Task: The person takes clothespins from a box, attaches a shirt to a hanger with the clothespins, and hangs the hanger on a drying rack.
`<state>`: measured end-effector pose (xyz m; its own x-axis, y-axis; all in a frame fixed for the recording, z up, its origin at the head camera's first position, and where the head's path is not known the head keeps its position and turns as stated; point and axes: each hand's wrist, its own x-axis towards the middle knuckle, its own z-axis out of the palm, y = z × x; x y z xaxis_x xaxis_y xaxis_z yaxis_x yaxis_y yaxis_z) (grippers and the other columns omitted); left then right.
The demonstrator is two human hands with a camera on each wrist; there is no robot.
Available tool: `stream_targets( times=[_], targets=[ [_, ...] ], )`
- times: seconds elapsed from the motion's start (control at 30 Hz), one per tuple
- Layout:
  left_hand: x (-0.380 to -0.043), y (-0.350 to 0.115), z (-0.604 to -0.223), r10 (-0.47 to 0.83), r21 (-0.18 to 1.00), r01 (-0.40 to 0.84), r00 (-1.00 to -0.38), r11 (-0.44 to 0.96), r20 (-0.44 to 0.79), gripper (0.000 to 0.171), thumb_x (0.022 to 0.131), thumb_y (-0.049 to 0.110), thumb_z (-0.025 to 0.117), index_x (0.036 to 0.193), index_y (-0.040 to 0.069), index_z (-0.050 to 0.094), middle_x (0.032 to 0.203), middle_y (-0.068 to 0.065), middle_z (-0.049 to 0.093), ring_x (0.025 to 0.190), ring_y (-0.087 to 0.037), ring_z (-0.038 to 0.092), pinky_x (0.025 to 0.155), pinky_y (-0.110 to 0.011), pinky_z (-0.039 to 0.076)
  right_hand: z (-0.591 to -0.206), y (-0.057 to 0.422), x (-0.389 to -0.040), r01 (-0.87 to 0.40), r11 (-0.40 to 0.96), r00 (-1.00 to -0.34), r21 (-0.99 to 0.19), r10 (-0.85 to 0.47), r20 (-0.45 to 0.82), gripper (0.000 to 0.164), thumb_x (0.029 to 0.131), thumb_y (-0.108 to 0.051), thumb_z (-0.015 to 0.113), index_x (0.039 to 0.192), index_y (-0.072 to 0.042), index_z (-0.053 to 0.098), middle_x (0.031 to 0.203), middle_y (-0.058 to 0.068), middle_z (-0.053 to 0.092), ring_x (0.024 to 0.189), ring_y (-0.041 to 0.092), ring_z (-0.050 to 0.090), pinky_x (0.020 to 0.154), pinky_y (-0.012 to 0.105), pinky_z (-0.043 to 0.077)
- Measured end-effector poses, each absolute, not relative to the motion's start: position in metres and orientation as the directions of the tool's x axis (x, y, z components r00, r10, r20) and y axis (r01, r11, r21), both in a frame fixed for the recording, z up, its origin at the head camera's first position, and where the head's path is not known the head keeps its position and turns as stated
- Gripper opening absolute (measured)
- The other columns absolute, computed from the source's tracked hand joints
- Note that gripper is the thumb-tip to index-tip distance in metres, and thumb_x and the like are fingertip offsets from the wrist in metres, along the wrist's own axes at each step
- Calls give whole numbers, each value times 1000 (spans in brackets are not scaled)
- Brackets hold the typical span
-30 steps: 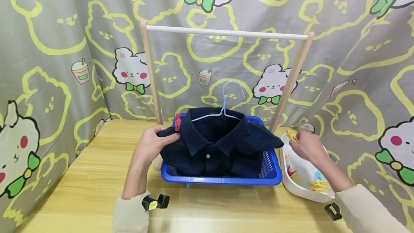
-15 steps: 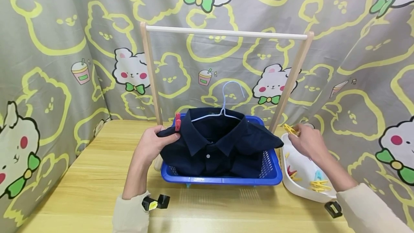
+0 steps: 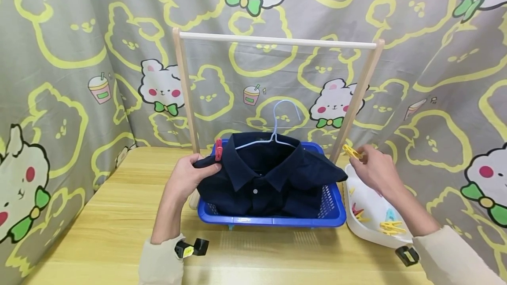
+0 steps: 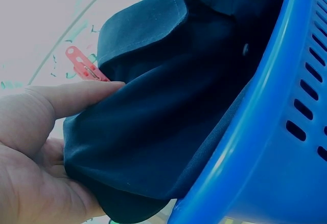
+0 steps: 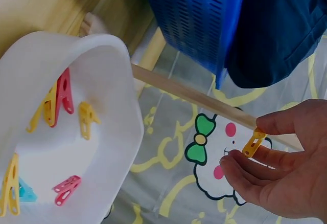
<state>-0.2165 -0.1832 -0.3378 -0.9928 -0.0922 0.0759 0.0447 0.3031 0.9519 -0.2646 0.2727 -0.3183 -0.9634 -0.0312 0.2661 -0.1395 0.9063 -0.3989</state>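
A dark navy collared shirt (image 3: 257,188) lies in a blue basket (image 3: 273,221), with a light blue wire hanger (image 3: 275,122) inside its collar and the hook standing up. My left hand (image 3: 185,179) grips the left shoulder of the shirt, thumb on top, fingers underneath and partly hidden. Just beside that thumb, a red clothespin (image 3: 218,150) is clipped on the shoulder by the collar. My right hand (image 3: 374,168) pinches a yellow clothespin (image 5: 254,143) between thumb and fingers, above the far side of a white tub and apart from the shirt's right sleeve.
The white tub (image 3: 358,231) right of the basket holds several clothespins, among them a pink one (image 5: 67,189) and a yellow one (image 5: 88,120). A wooden rack with a white bar (image 3: 277,40) stands behind the basket. A patterned curtain (image 3: 222,96) encloses the wooden table (image 3: 119,214).
My right hand has risen out of the tub and moved slightly left and away from me, carrying the yellow clothespin. The left hand keeps its grip on the shirt.
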Motion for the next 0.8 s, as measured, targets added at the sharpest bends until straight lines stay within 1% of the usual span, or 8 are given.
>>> stream_targets(
  times=[0.17, 0.23, 0.37, 0.43, 0.5, 0.67, 0.73, 0.8],
  targets=[
    [-217, -184, -338, -94, 954, 45, -993, 297, 77, 36, 84, 26, 82, 79, 4, 54, 68, 1, 35, 67, -20, 42, 58, -31, 31, -313, 268, -262, -191, 901, -941, -390, -55, 333, 38, 101, -26, 57, 122, 5, 58, 103, 30, 67, 78, 34, 62, 57, 31, 48],
    [-217, -184, -339, -95, 954, 44, -993, 297, 75, 36, 84, 26, 82, 80, 4, 54, 68, 1, 35, 66, -20, 42, 58, -31, 31, -312, 265, -261, -205, 899, -931, -388, -57, 360, 38, 101, -27, 58, 122, 5, 59, 101, 28, 68, 80, 35, 63, 59, 33, 48],
    [-217, -183, -338, -94, 950, 39, -993, 308, 72, 36, 85, 27, 82, 82, 3, 55, 69, 0, 36, 67, -21, 42, 57, -31, 31, -309, 260, -257, -225, 891, -914, -395, -52, 403, 40, 102, -29, 58, 124, 3, 61, 102, 27, 70, 87, 39, 64, 67, 44, 51],
    [-217, -183, -338, -93, 949, 37, -993, 314, 69, 36, 85, 28, 82, 83, 3, 56, 69, 0, 36, 67, -21, 42, 57, -31, 31, -308, 257, -256, -236, 885, -906, -402, -50, 421, 40, 103, -28, 57, 127, 3, 62, 105, 28, 70, 92, 42, 64, 73, 51, 51],
    [-217, -183, -338, -93, 948, 35, -993, 317, 68, 36, 85, 28, 82, 83, 3, 56, 69, -1, 36, 67, -22, 42, 57, -31, 31, -307, 255, -255, -253, 879, -893, -403, -53, 447, 39, 103, -28, 57, 127, 3, 63, 106, 28, 70, 95, 43, 64, 76, 55, 50],
    [-216, -183, -337, -94, 950, 37, -993, 311, 70, 36, 85, 27, 82, 82, 3, 56, 69, 0, 36, 67, -22, 42, 58, -31, 31, -302, 249, -256, -307, 867, -852, -393, -66, 520, 34, 103, -25, 58, 123, 1, 68, 102, 25, 72, 91, 41, 66, 77, 54, 47],
    [-216, -183, -337, -93, 951, 38, -993, 308, 70, 35, 85, 27, 82, 82, 4, 56, 69, 0, 36, 66, -21, 42, 58, -31, 31, -300, 245, -256, -310, 864, -849, -397, -64, 525, 35, 103, -26, 58, 123, 1, 68, 100, 24, 72, 90, 40, 67, 77, 54, 47],
    [-216, -183, -337, -94, 951, 38, -993, 307, 70, 36, 85, 27, 82, 81, 4, 55, 68, 0, 36, 66, -21, 42, 57, -30, 31, -298, 242, -255, -298, 859, -859, -416, -52, 509, 38, 103, -28, 58, 124, 2, 66, 103, 25, 72, 92, 40, 67, 79, 55, 49]
  ],
)
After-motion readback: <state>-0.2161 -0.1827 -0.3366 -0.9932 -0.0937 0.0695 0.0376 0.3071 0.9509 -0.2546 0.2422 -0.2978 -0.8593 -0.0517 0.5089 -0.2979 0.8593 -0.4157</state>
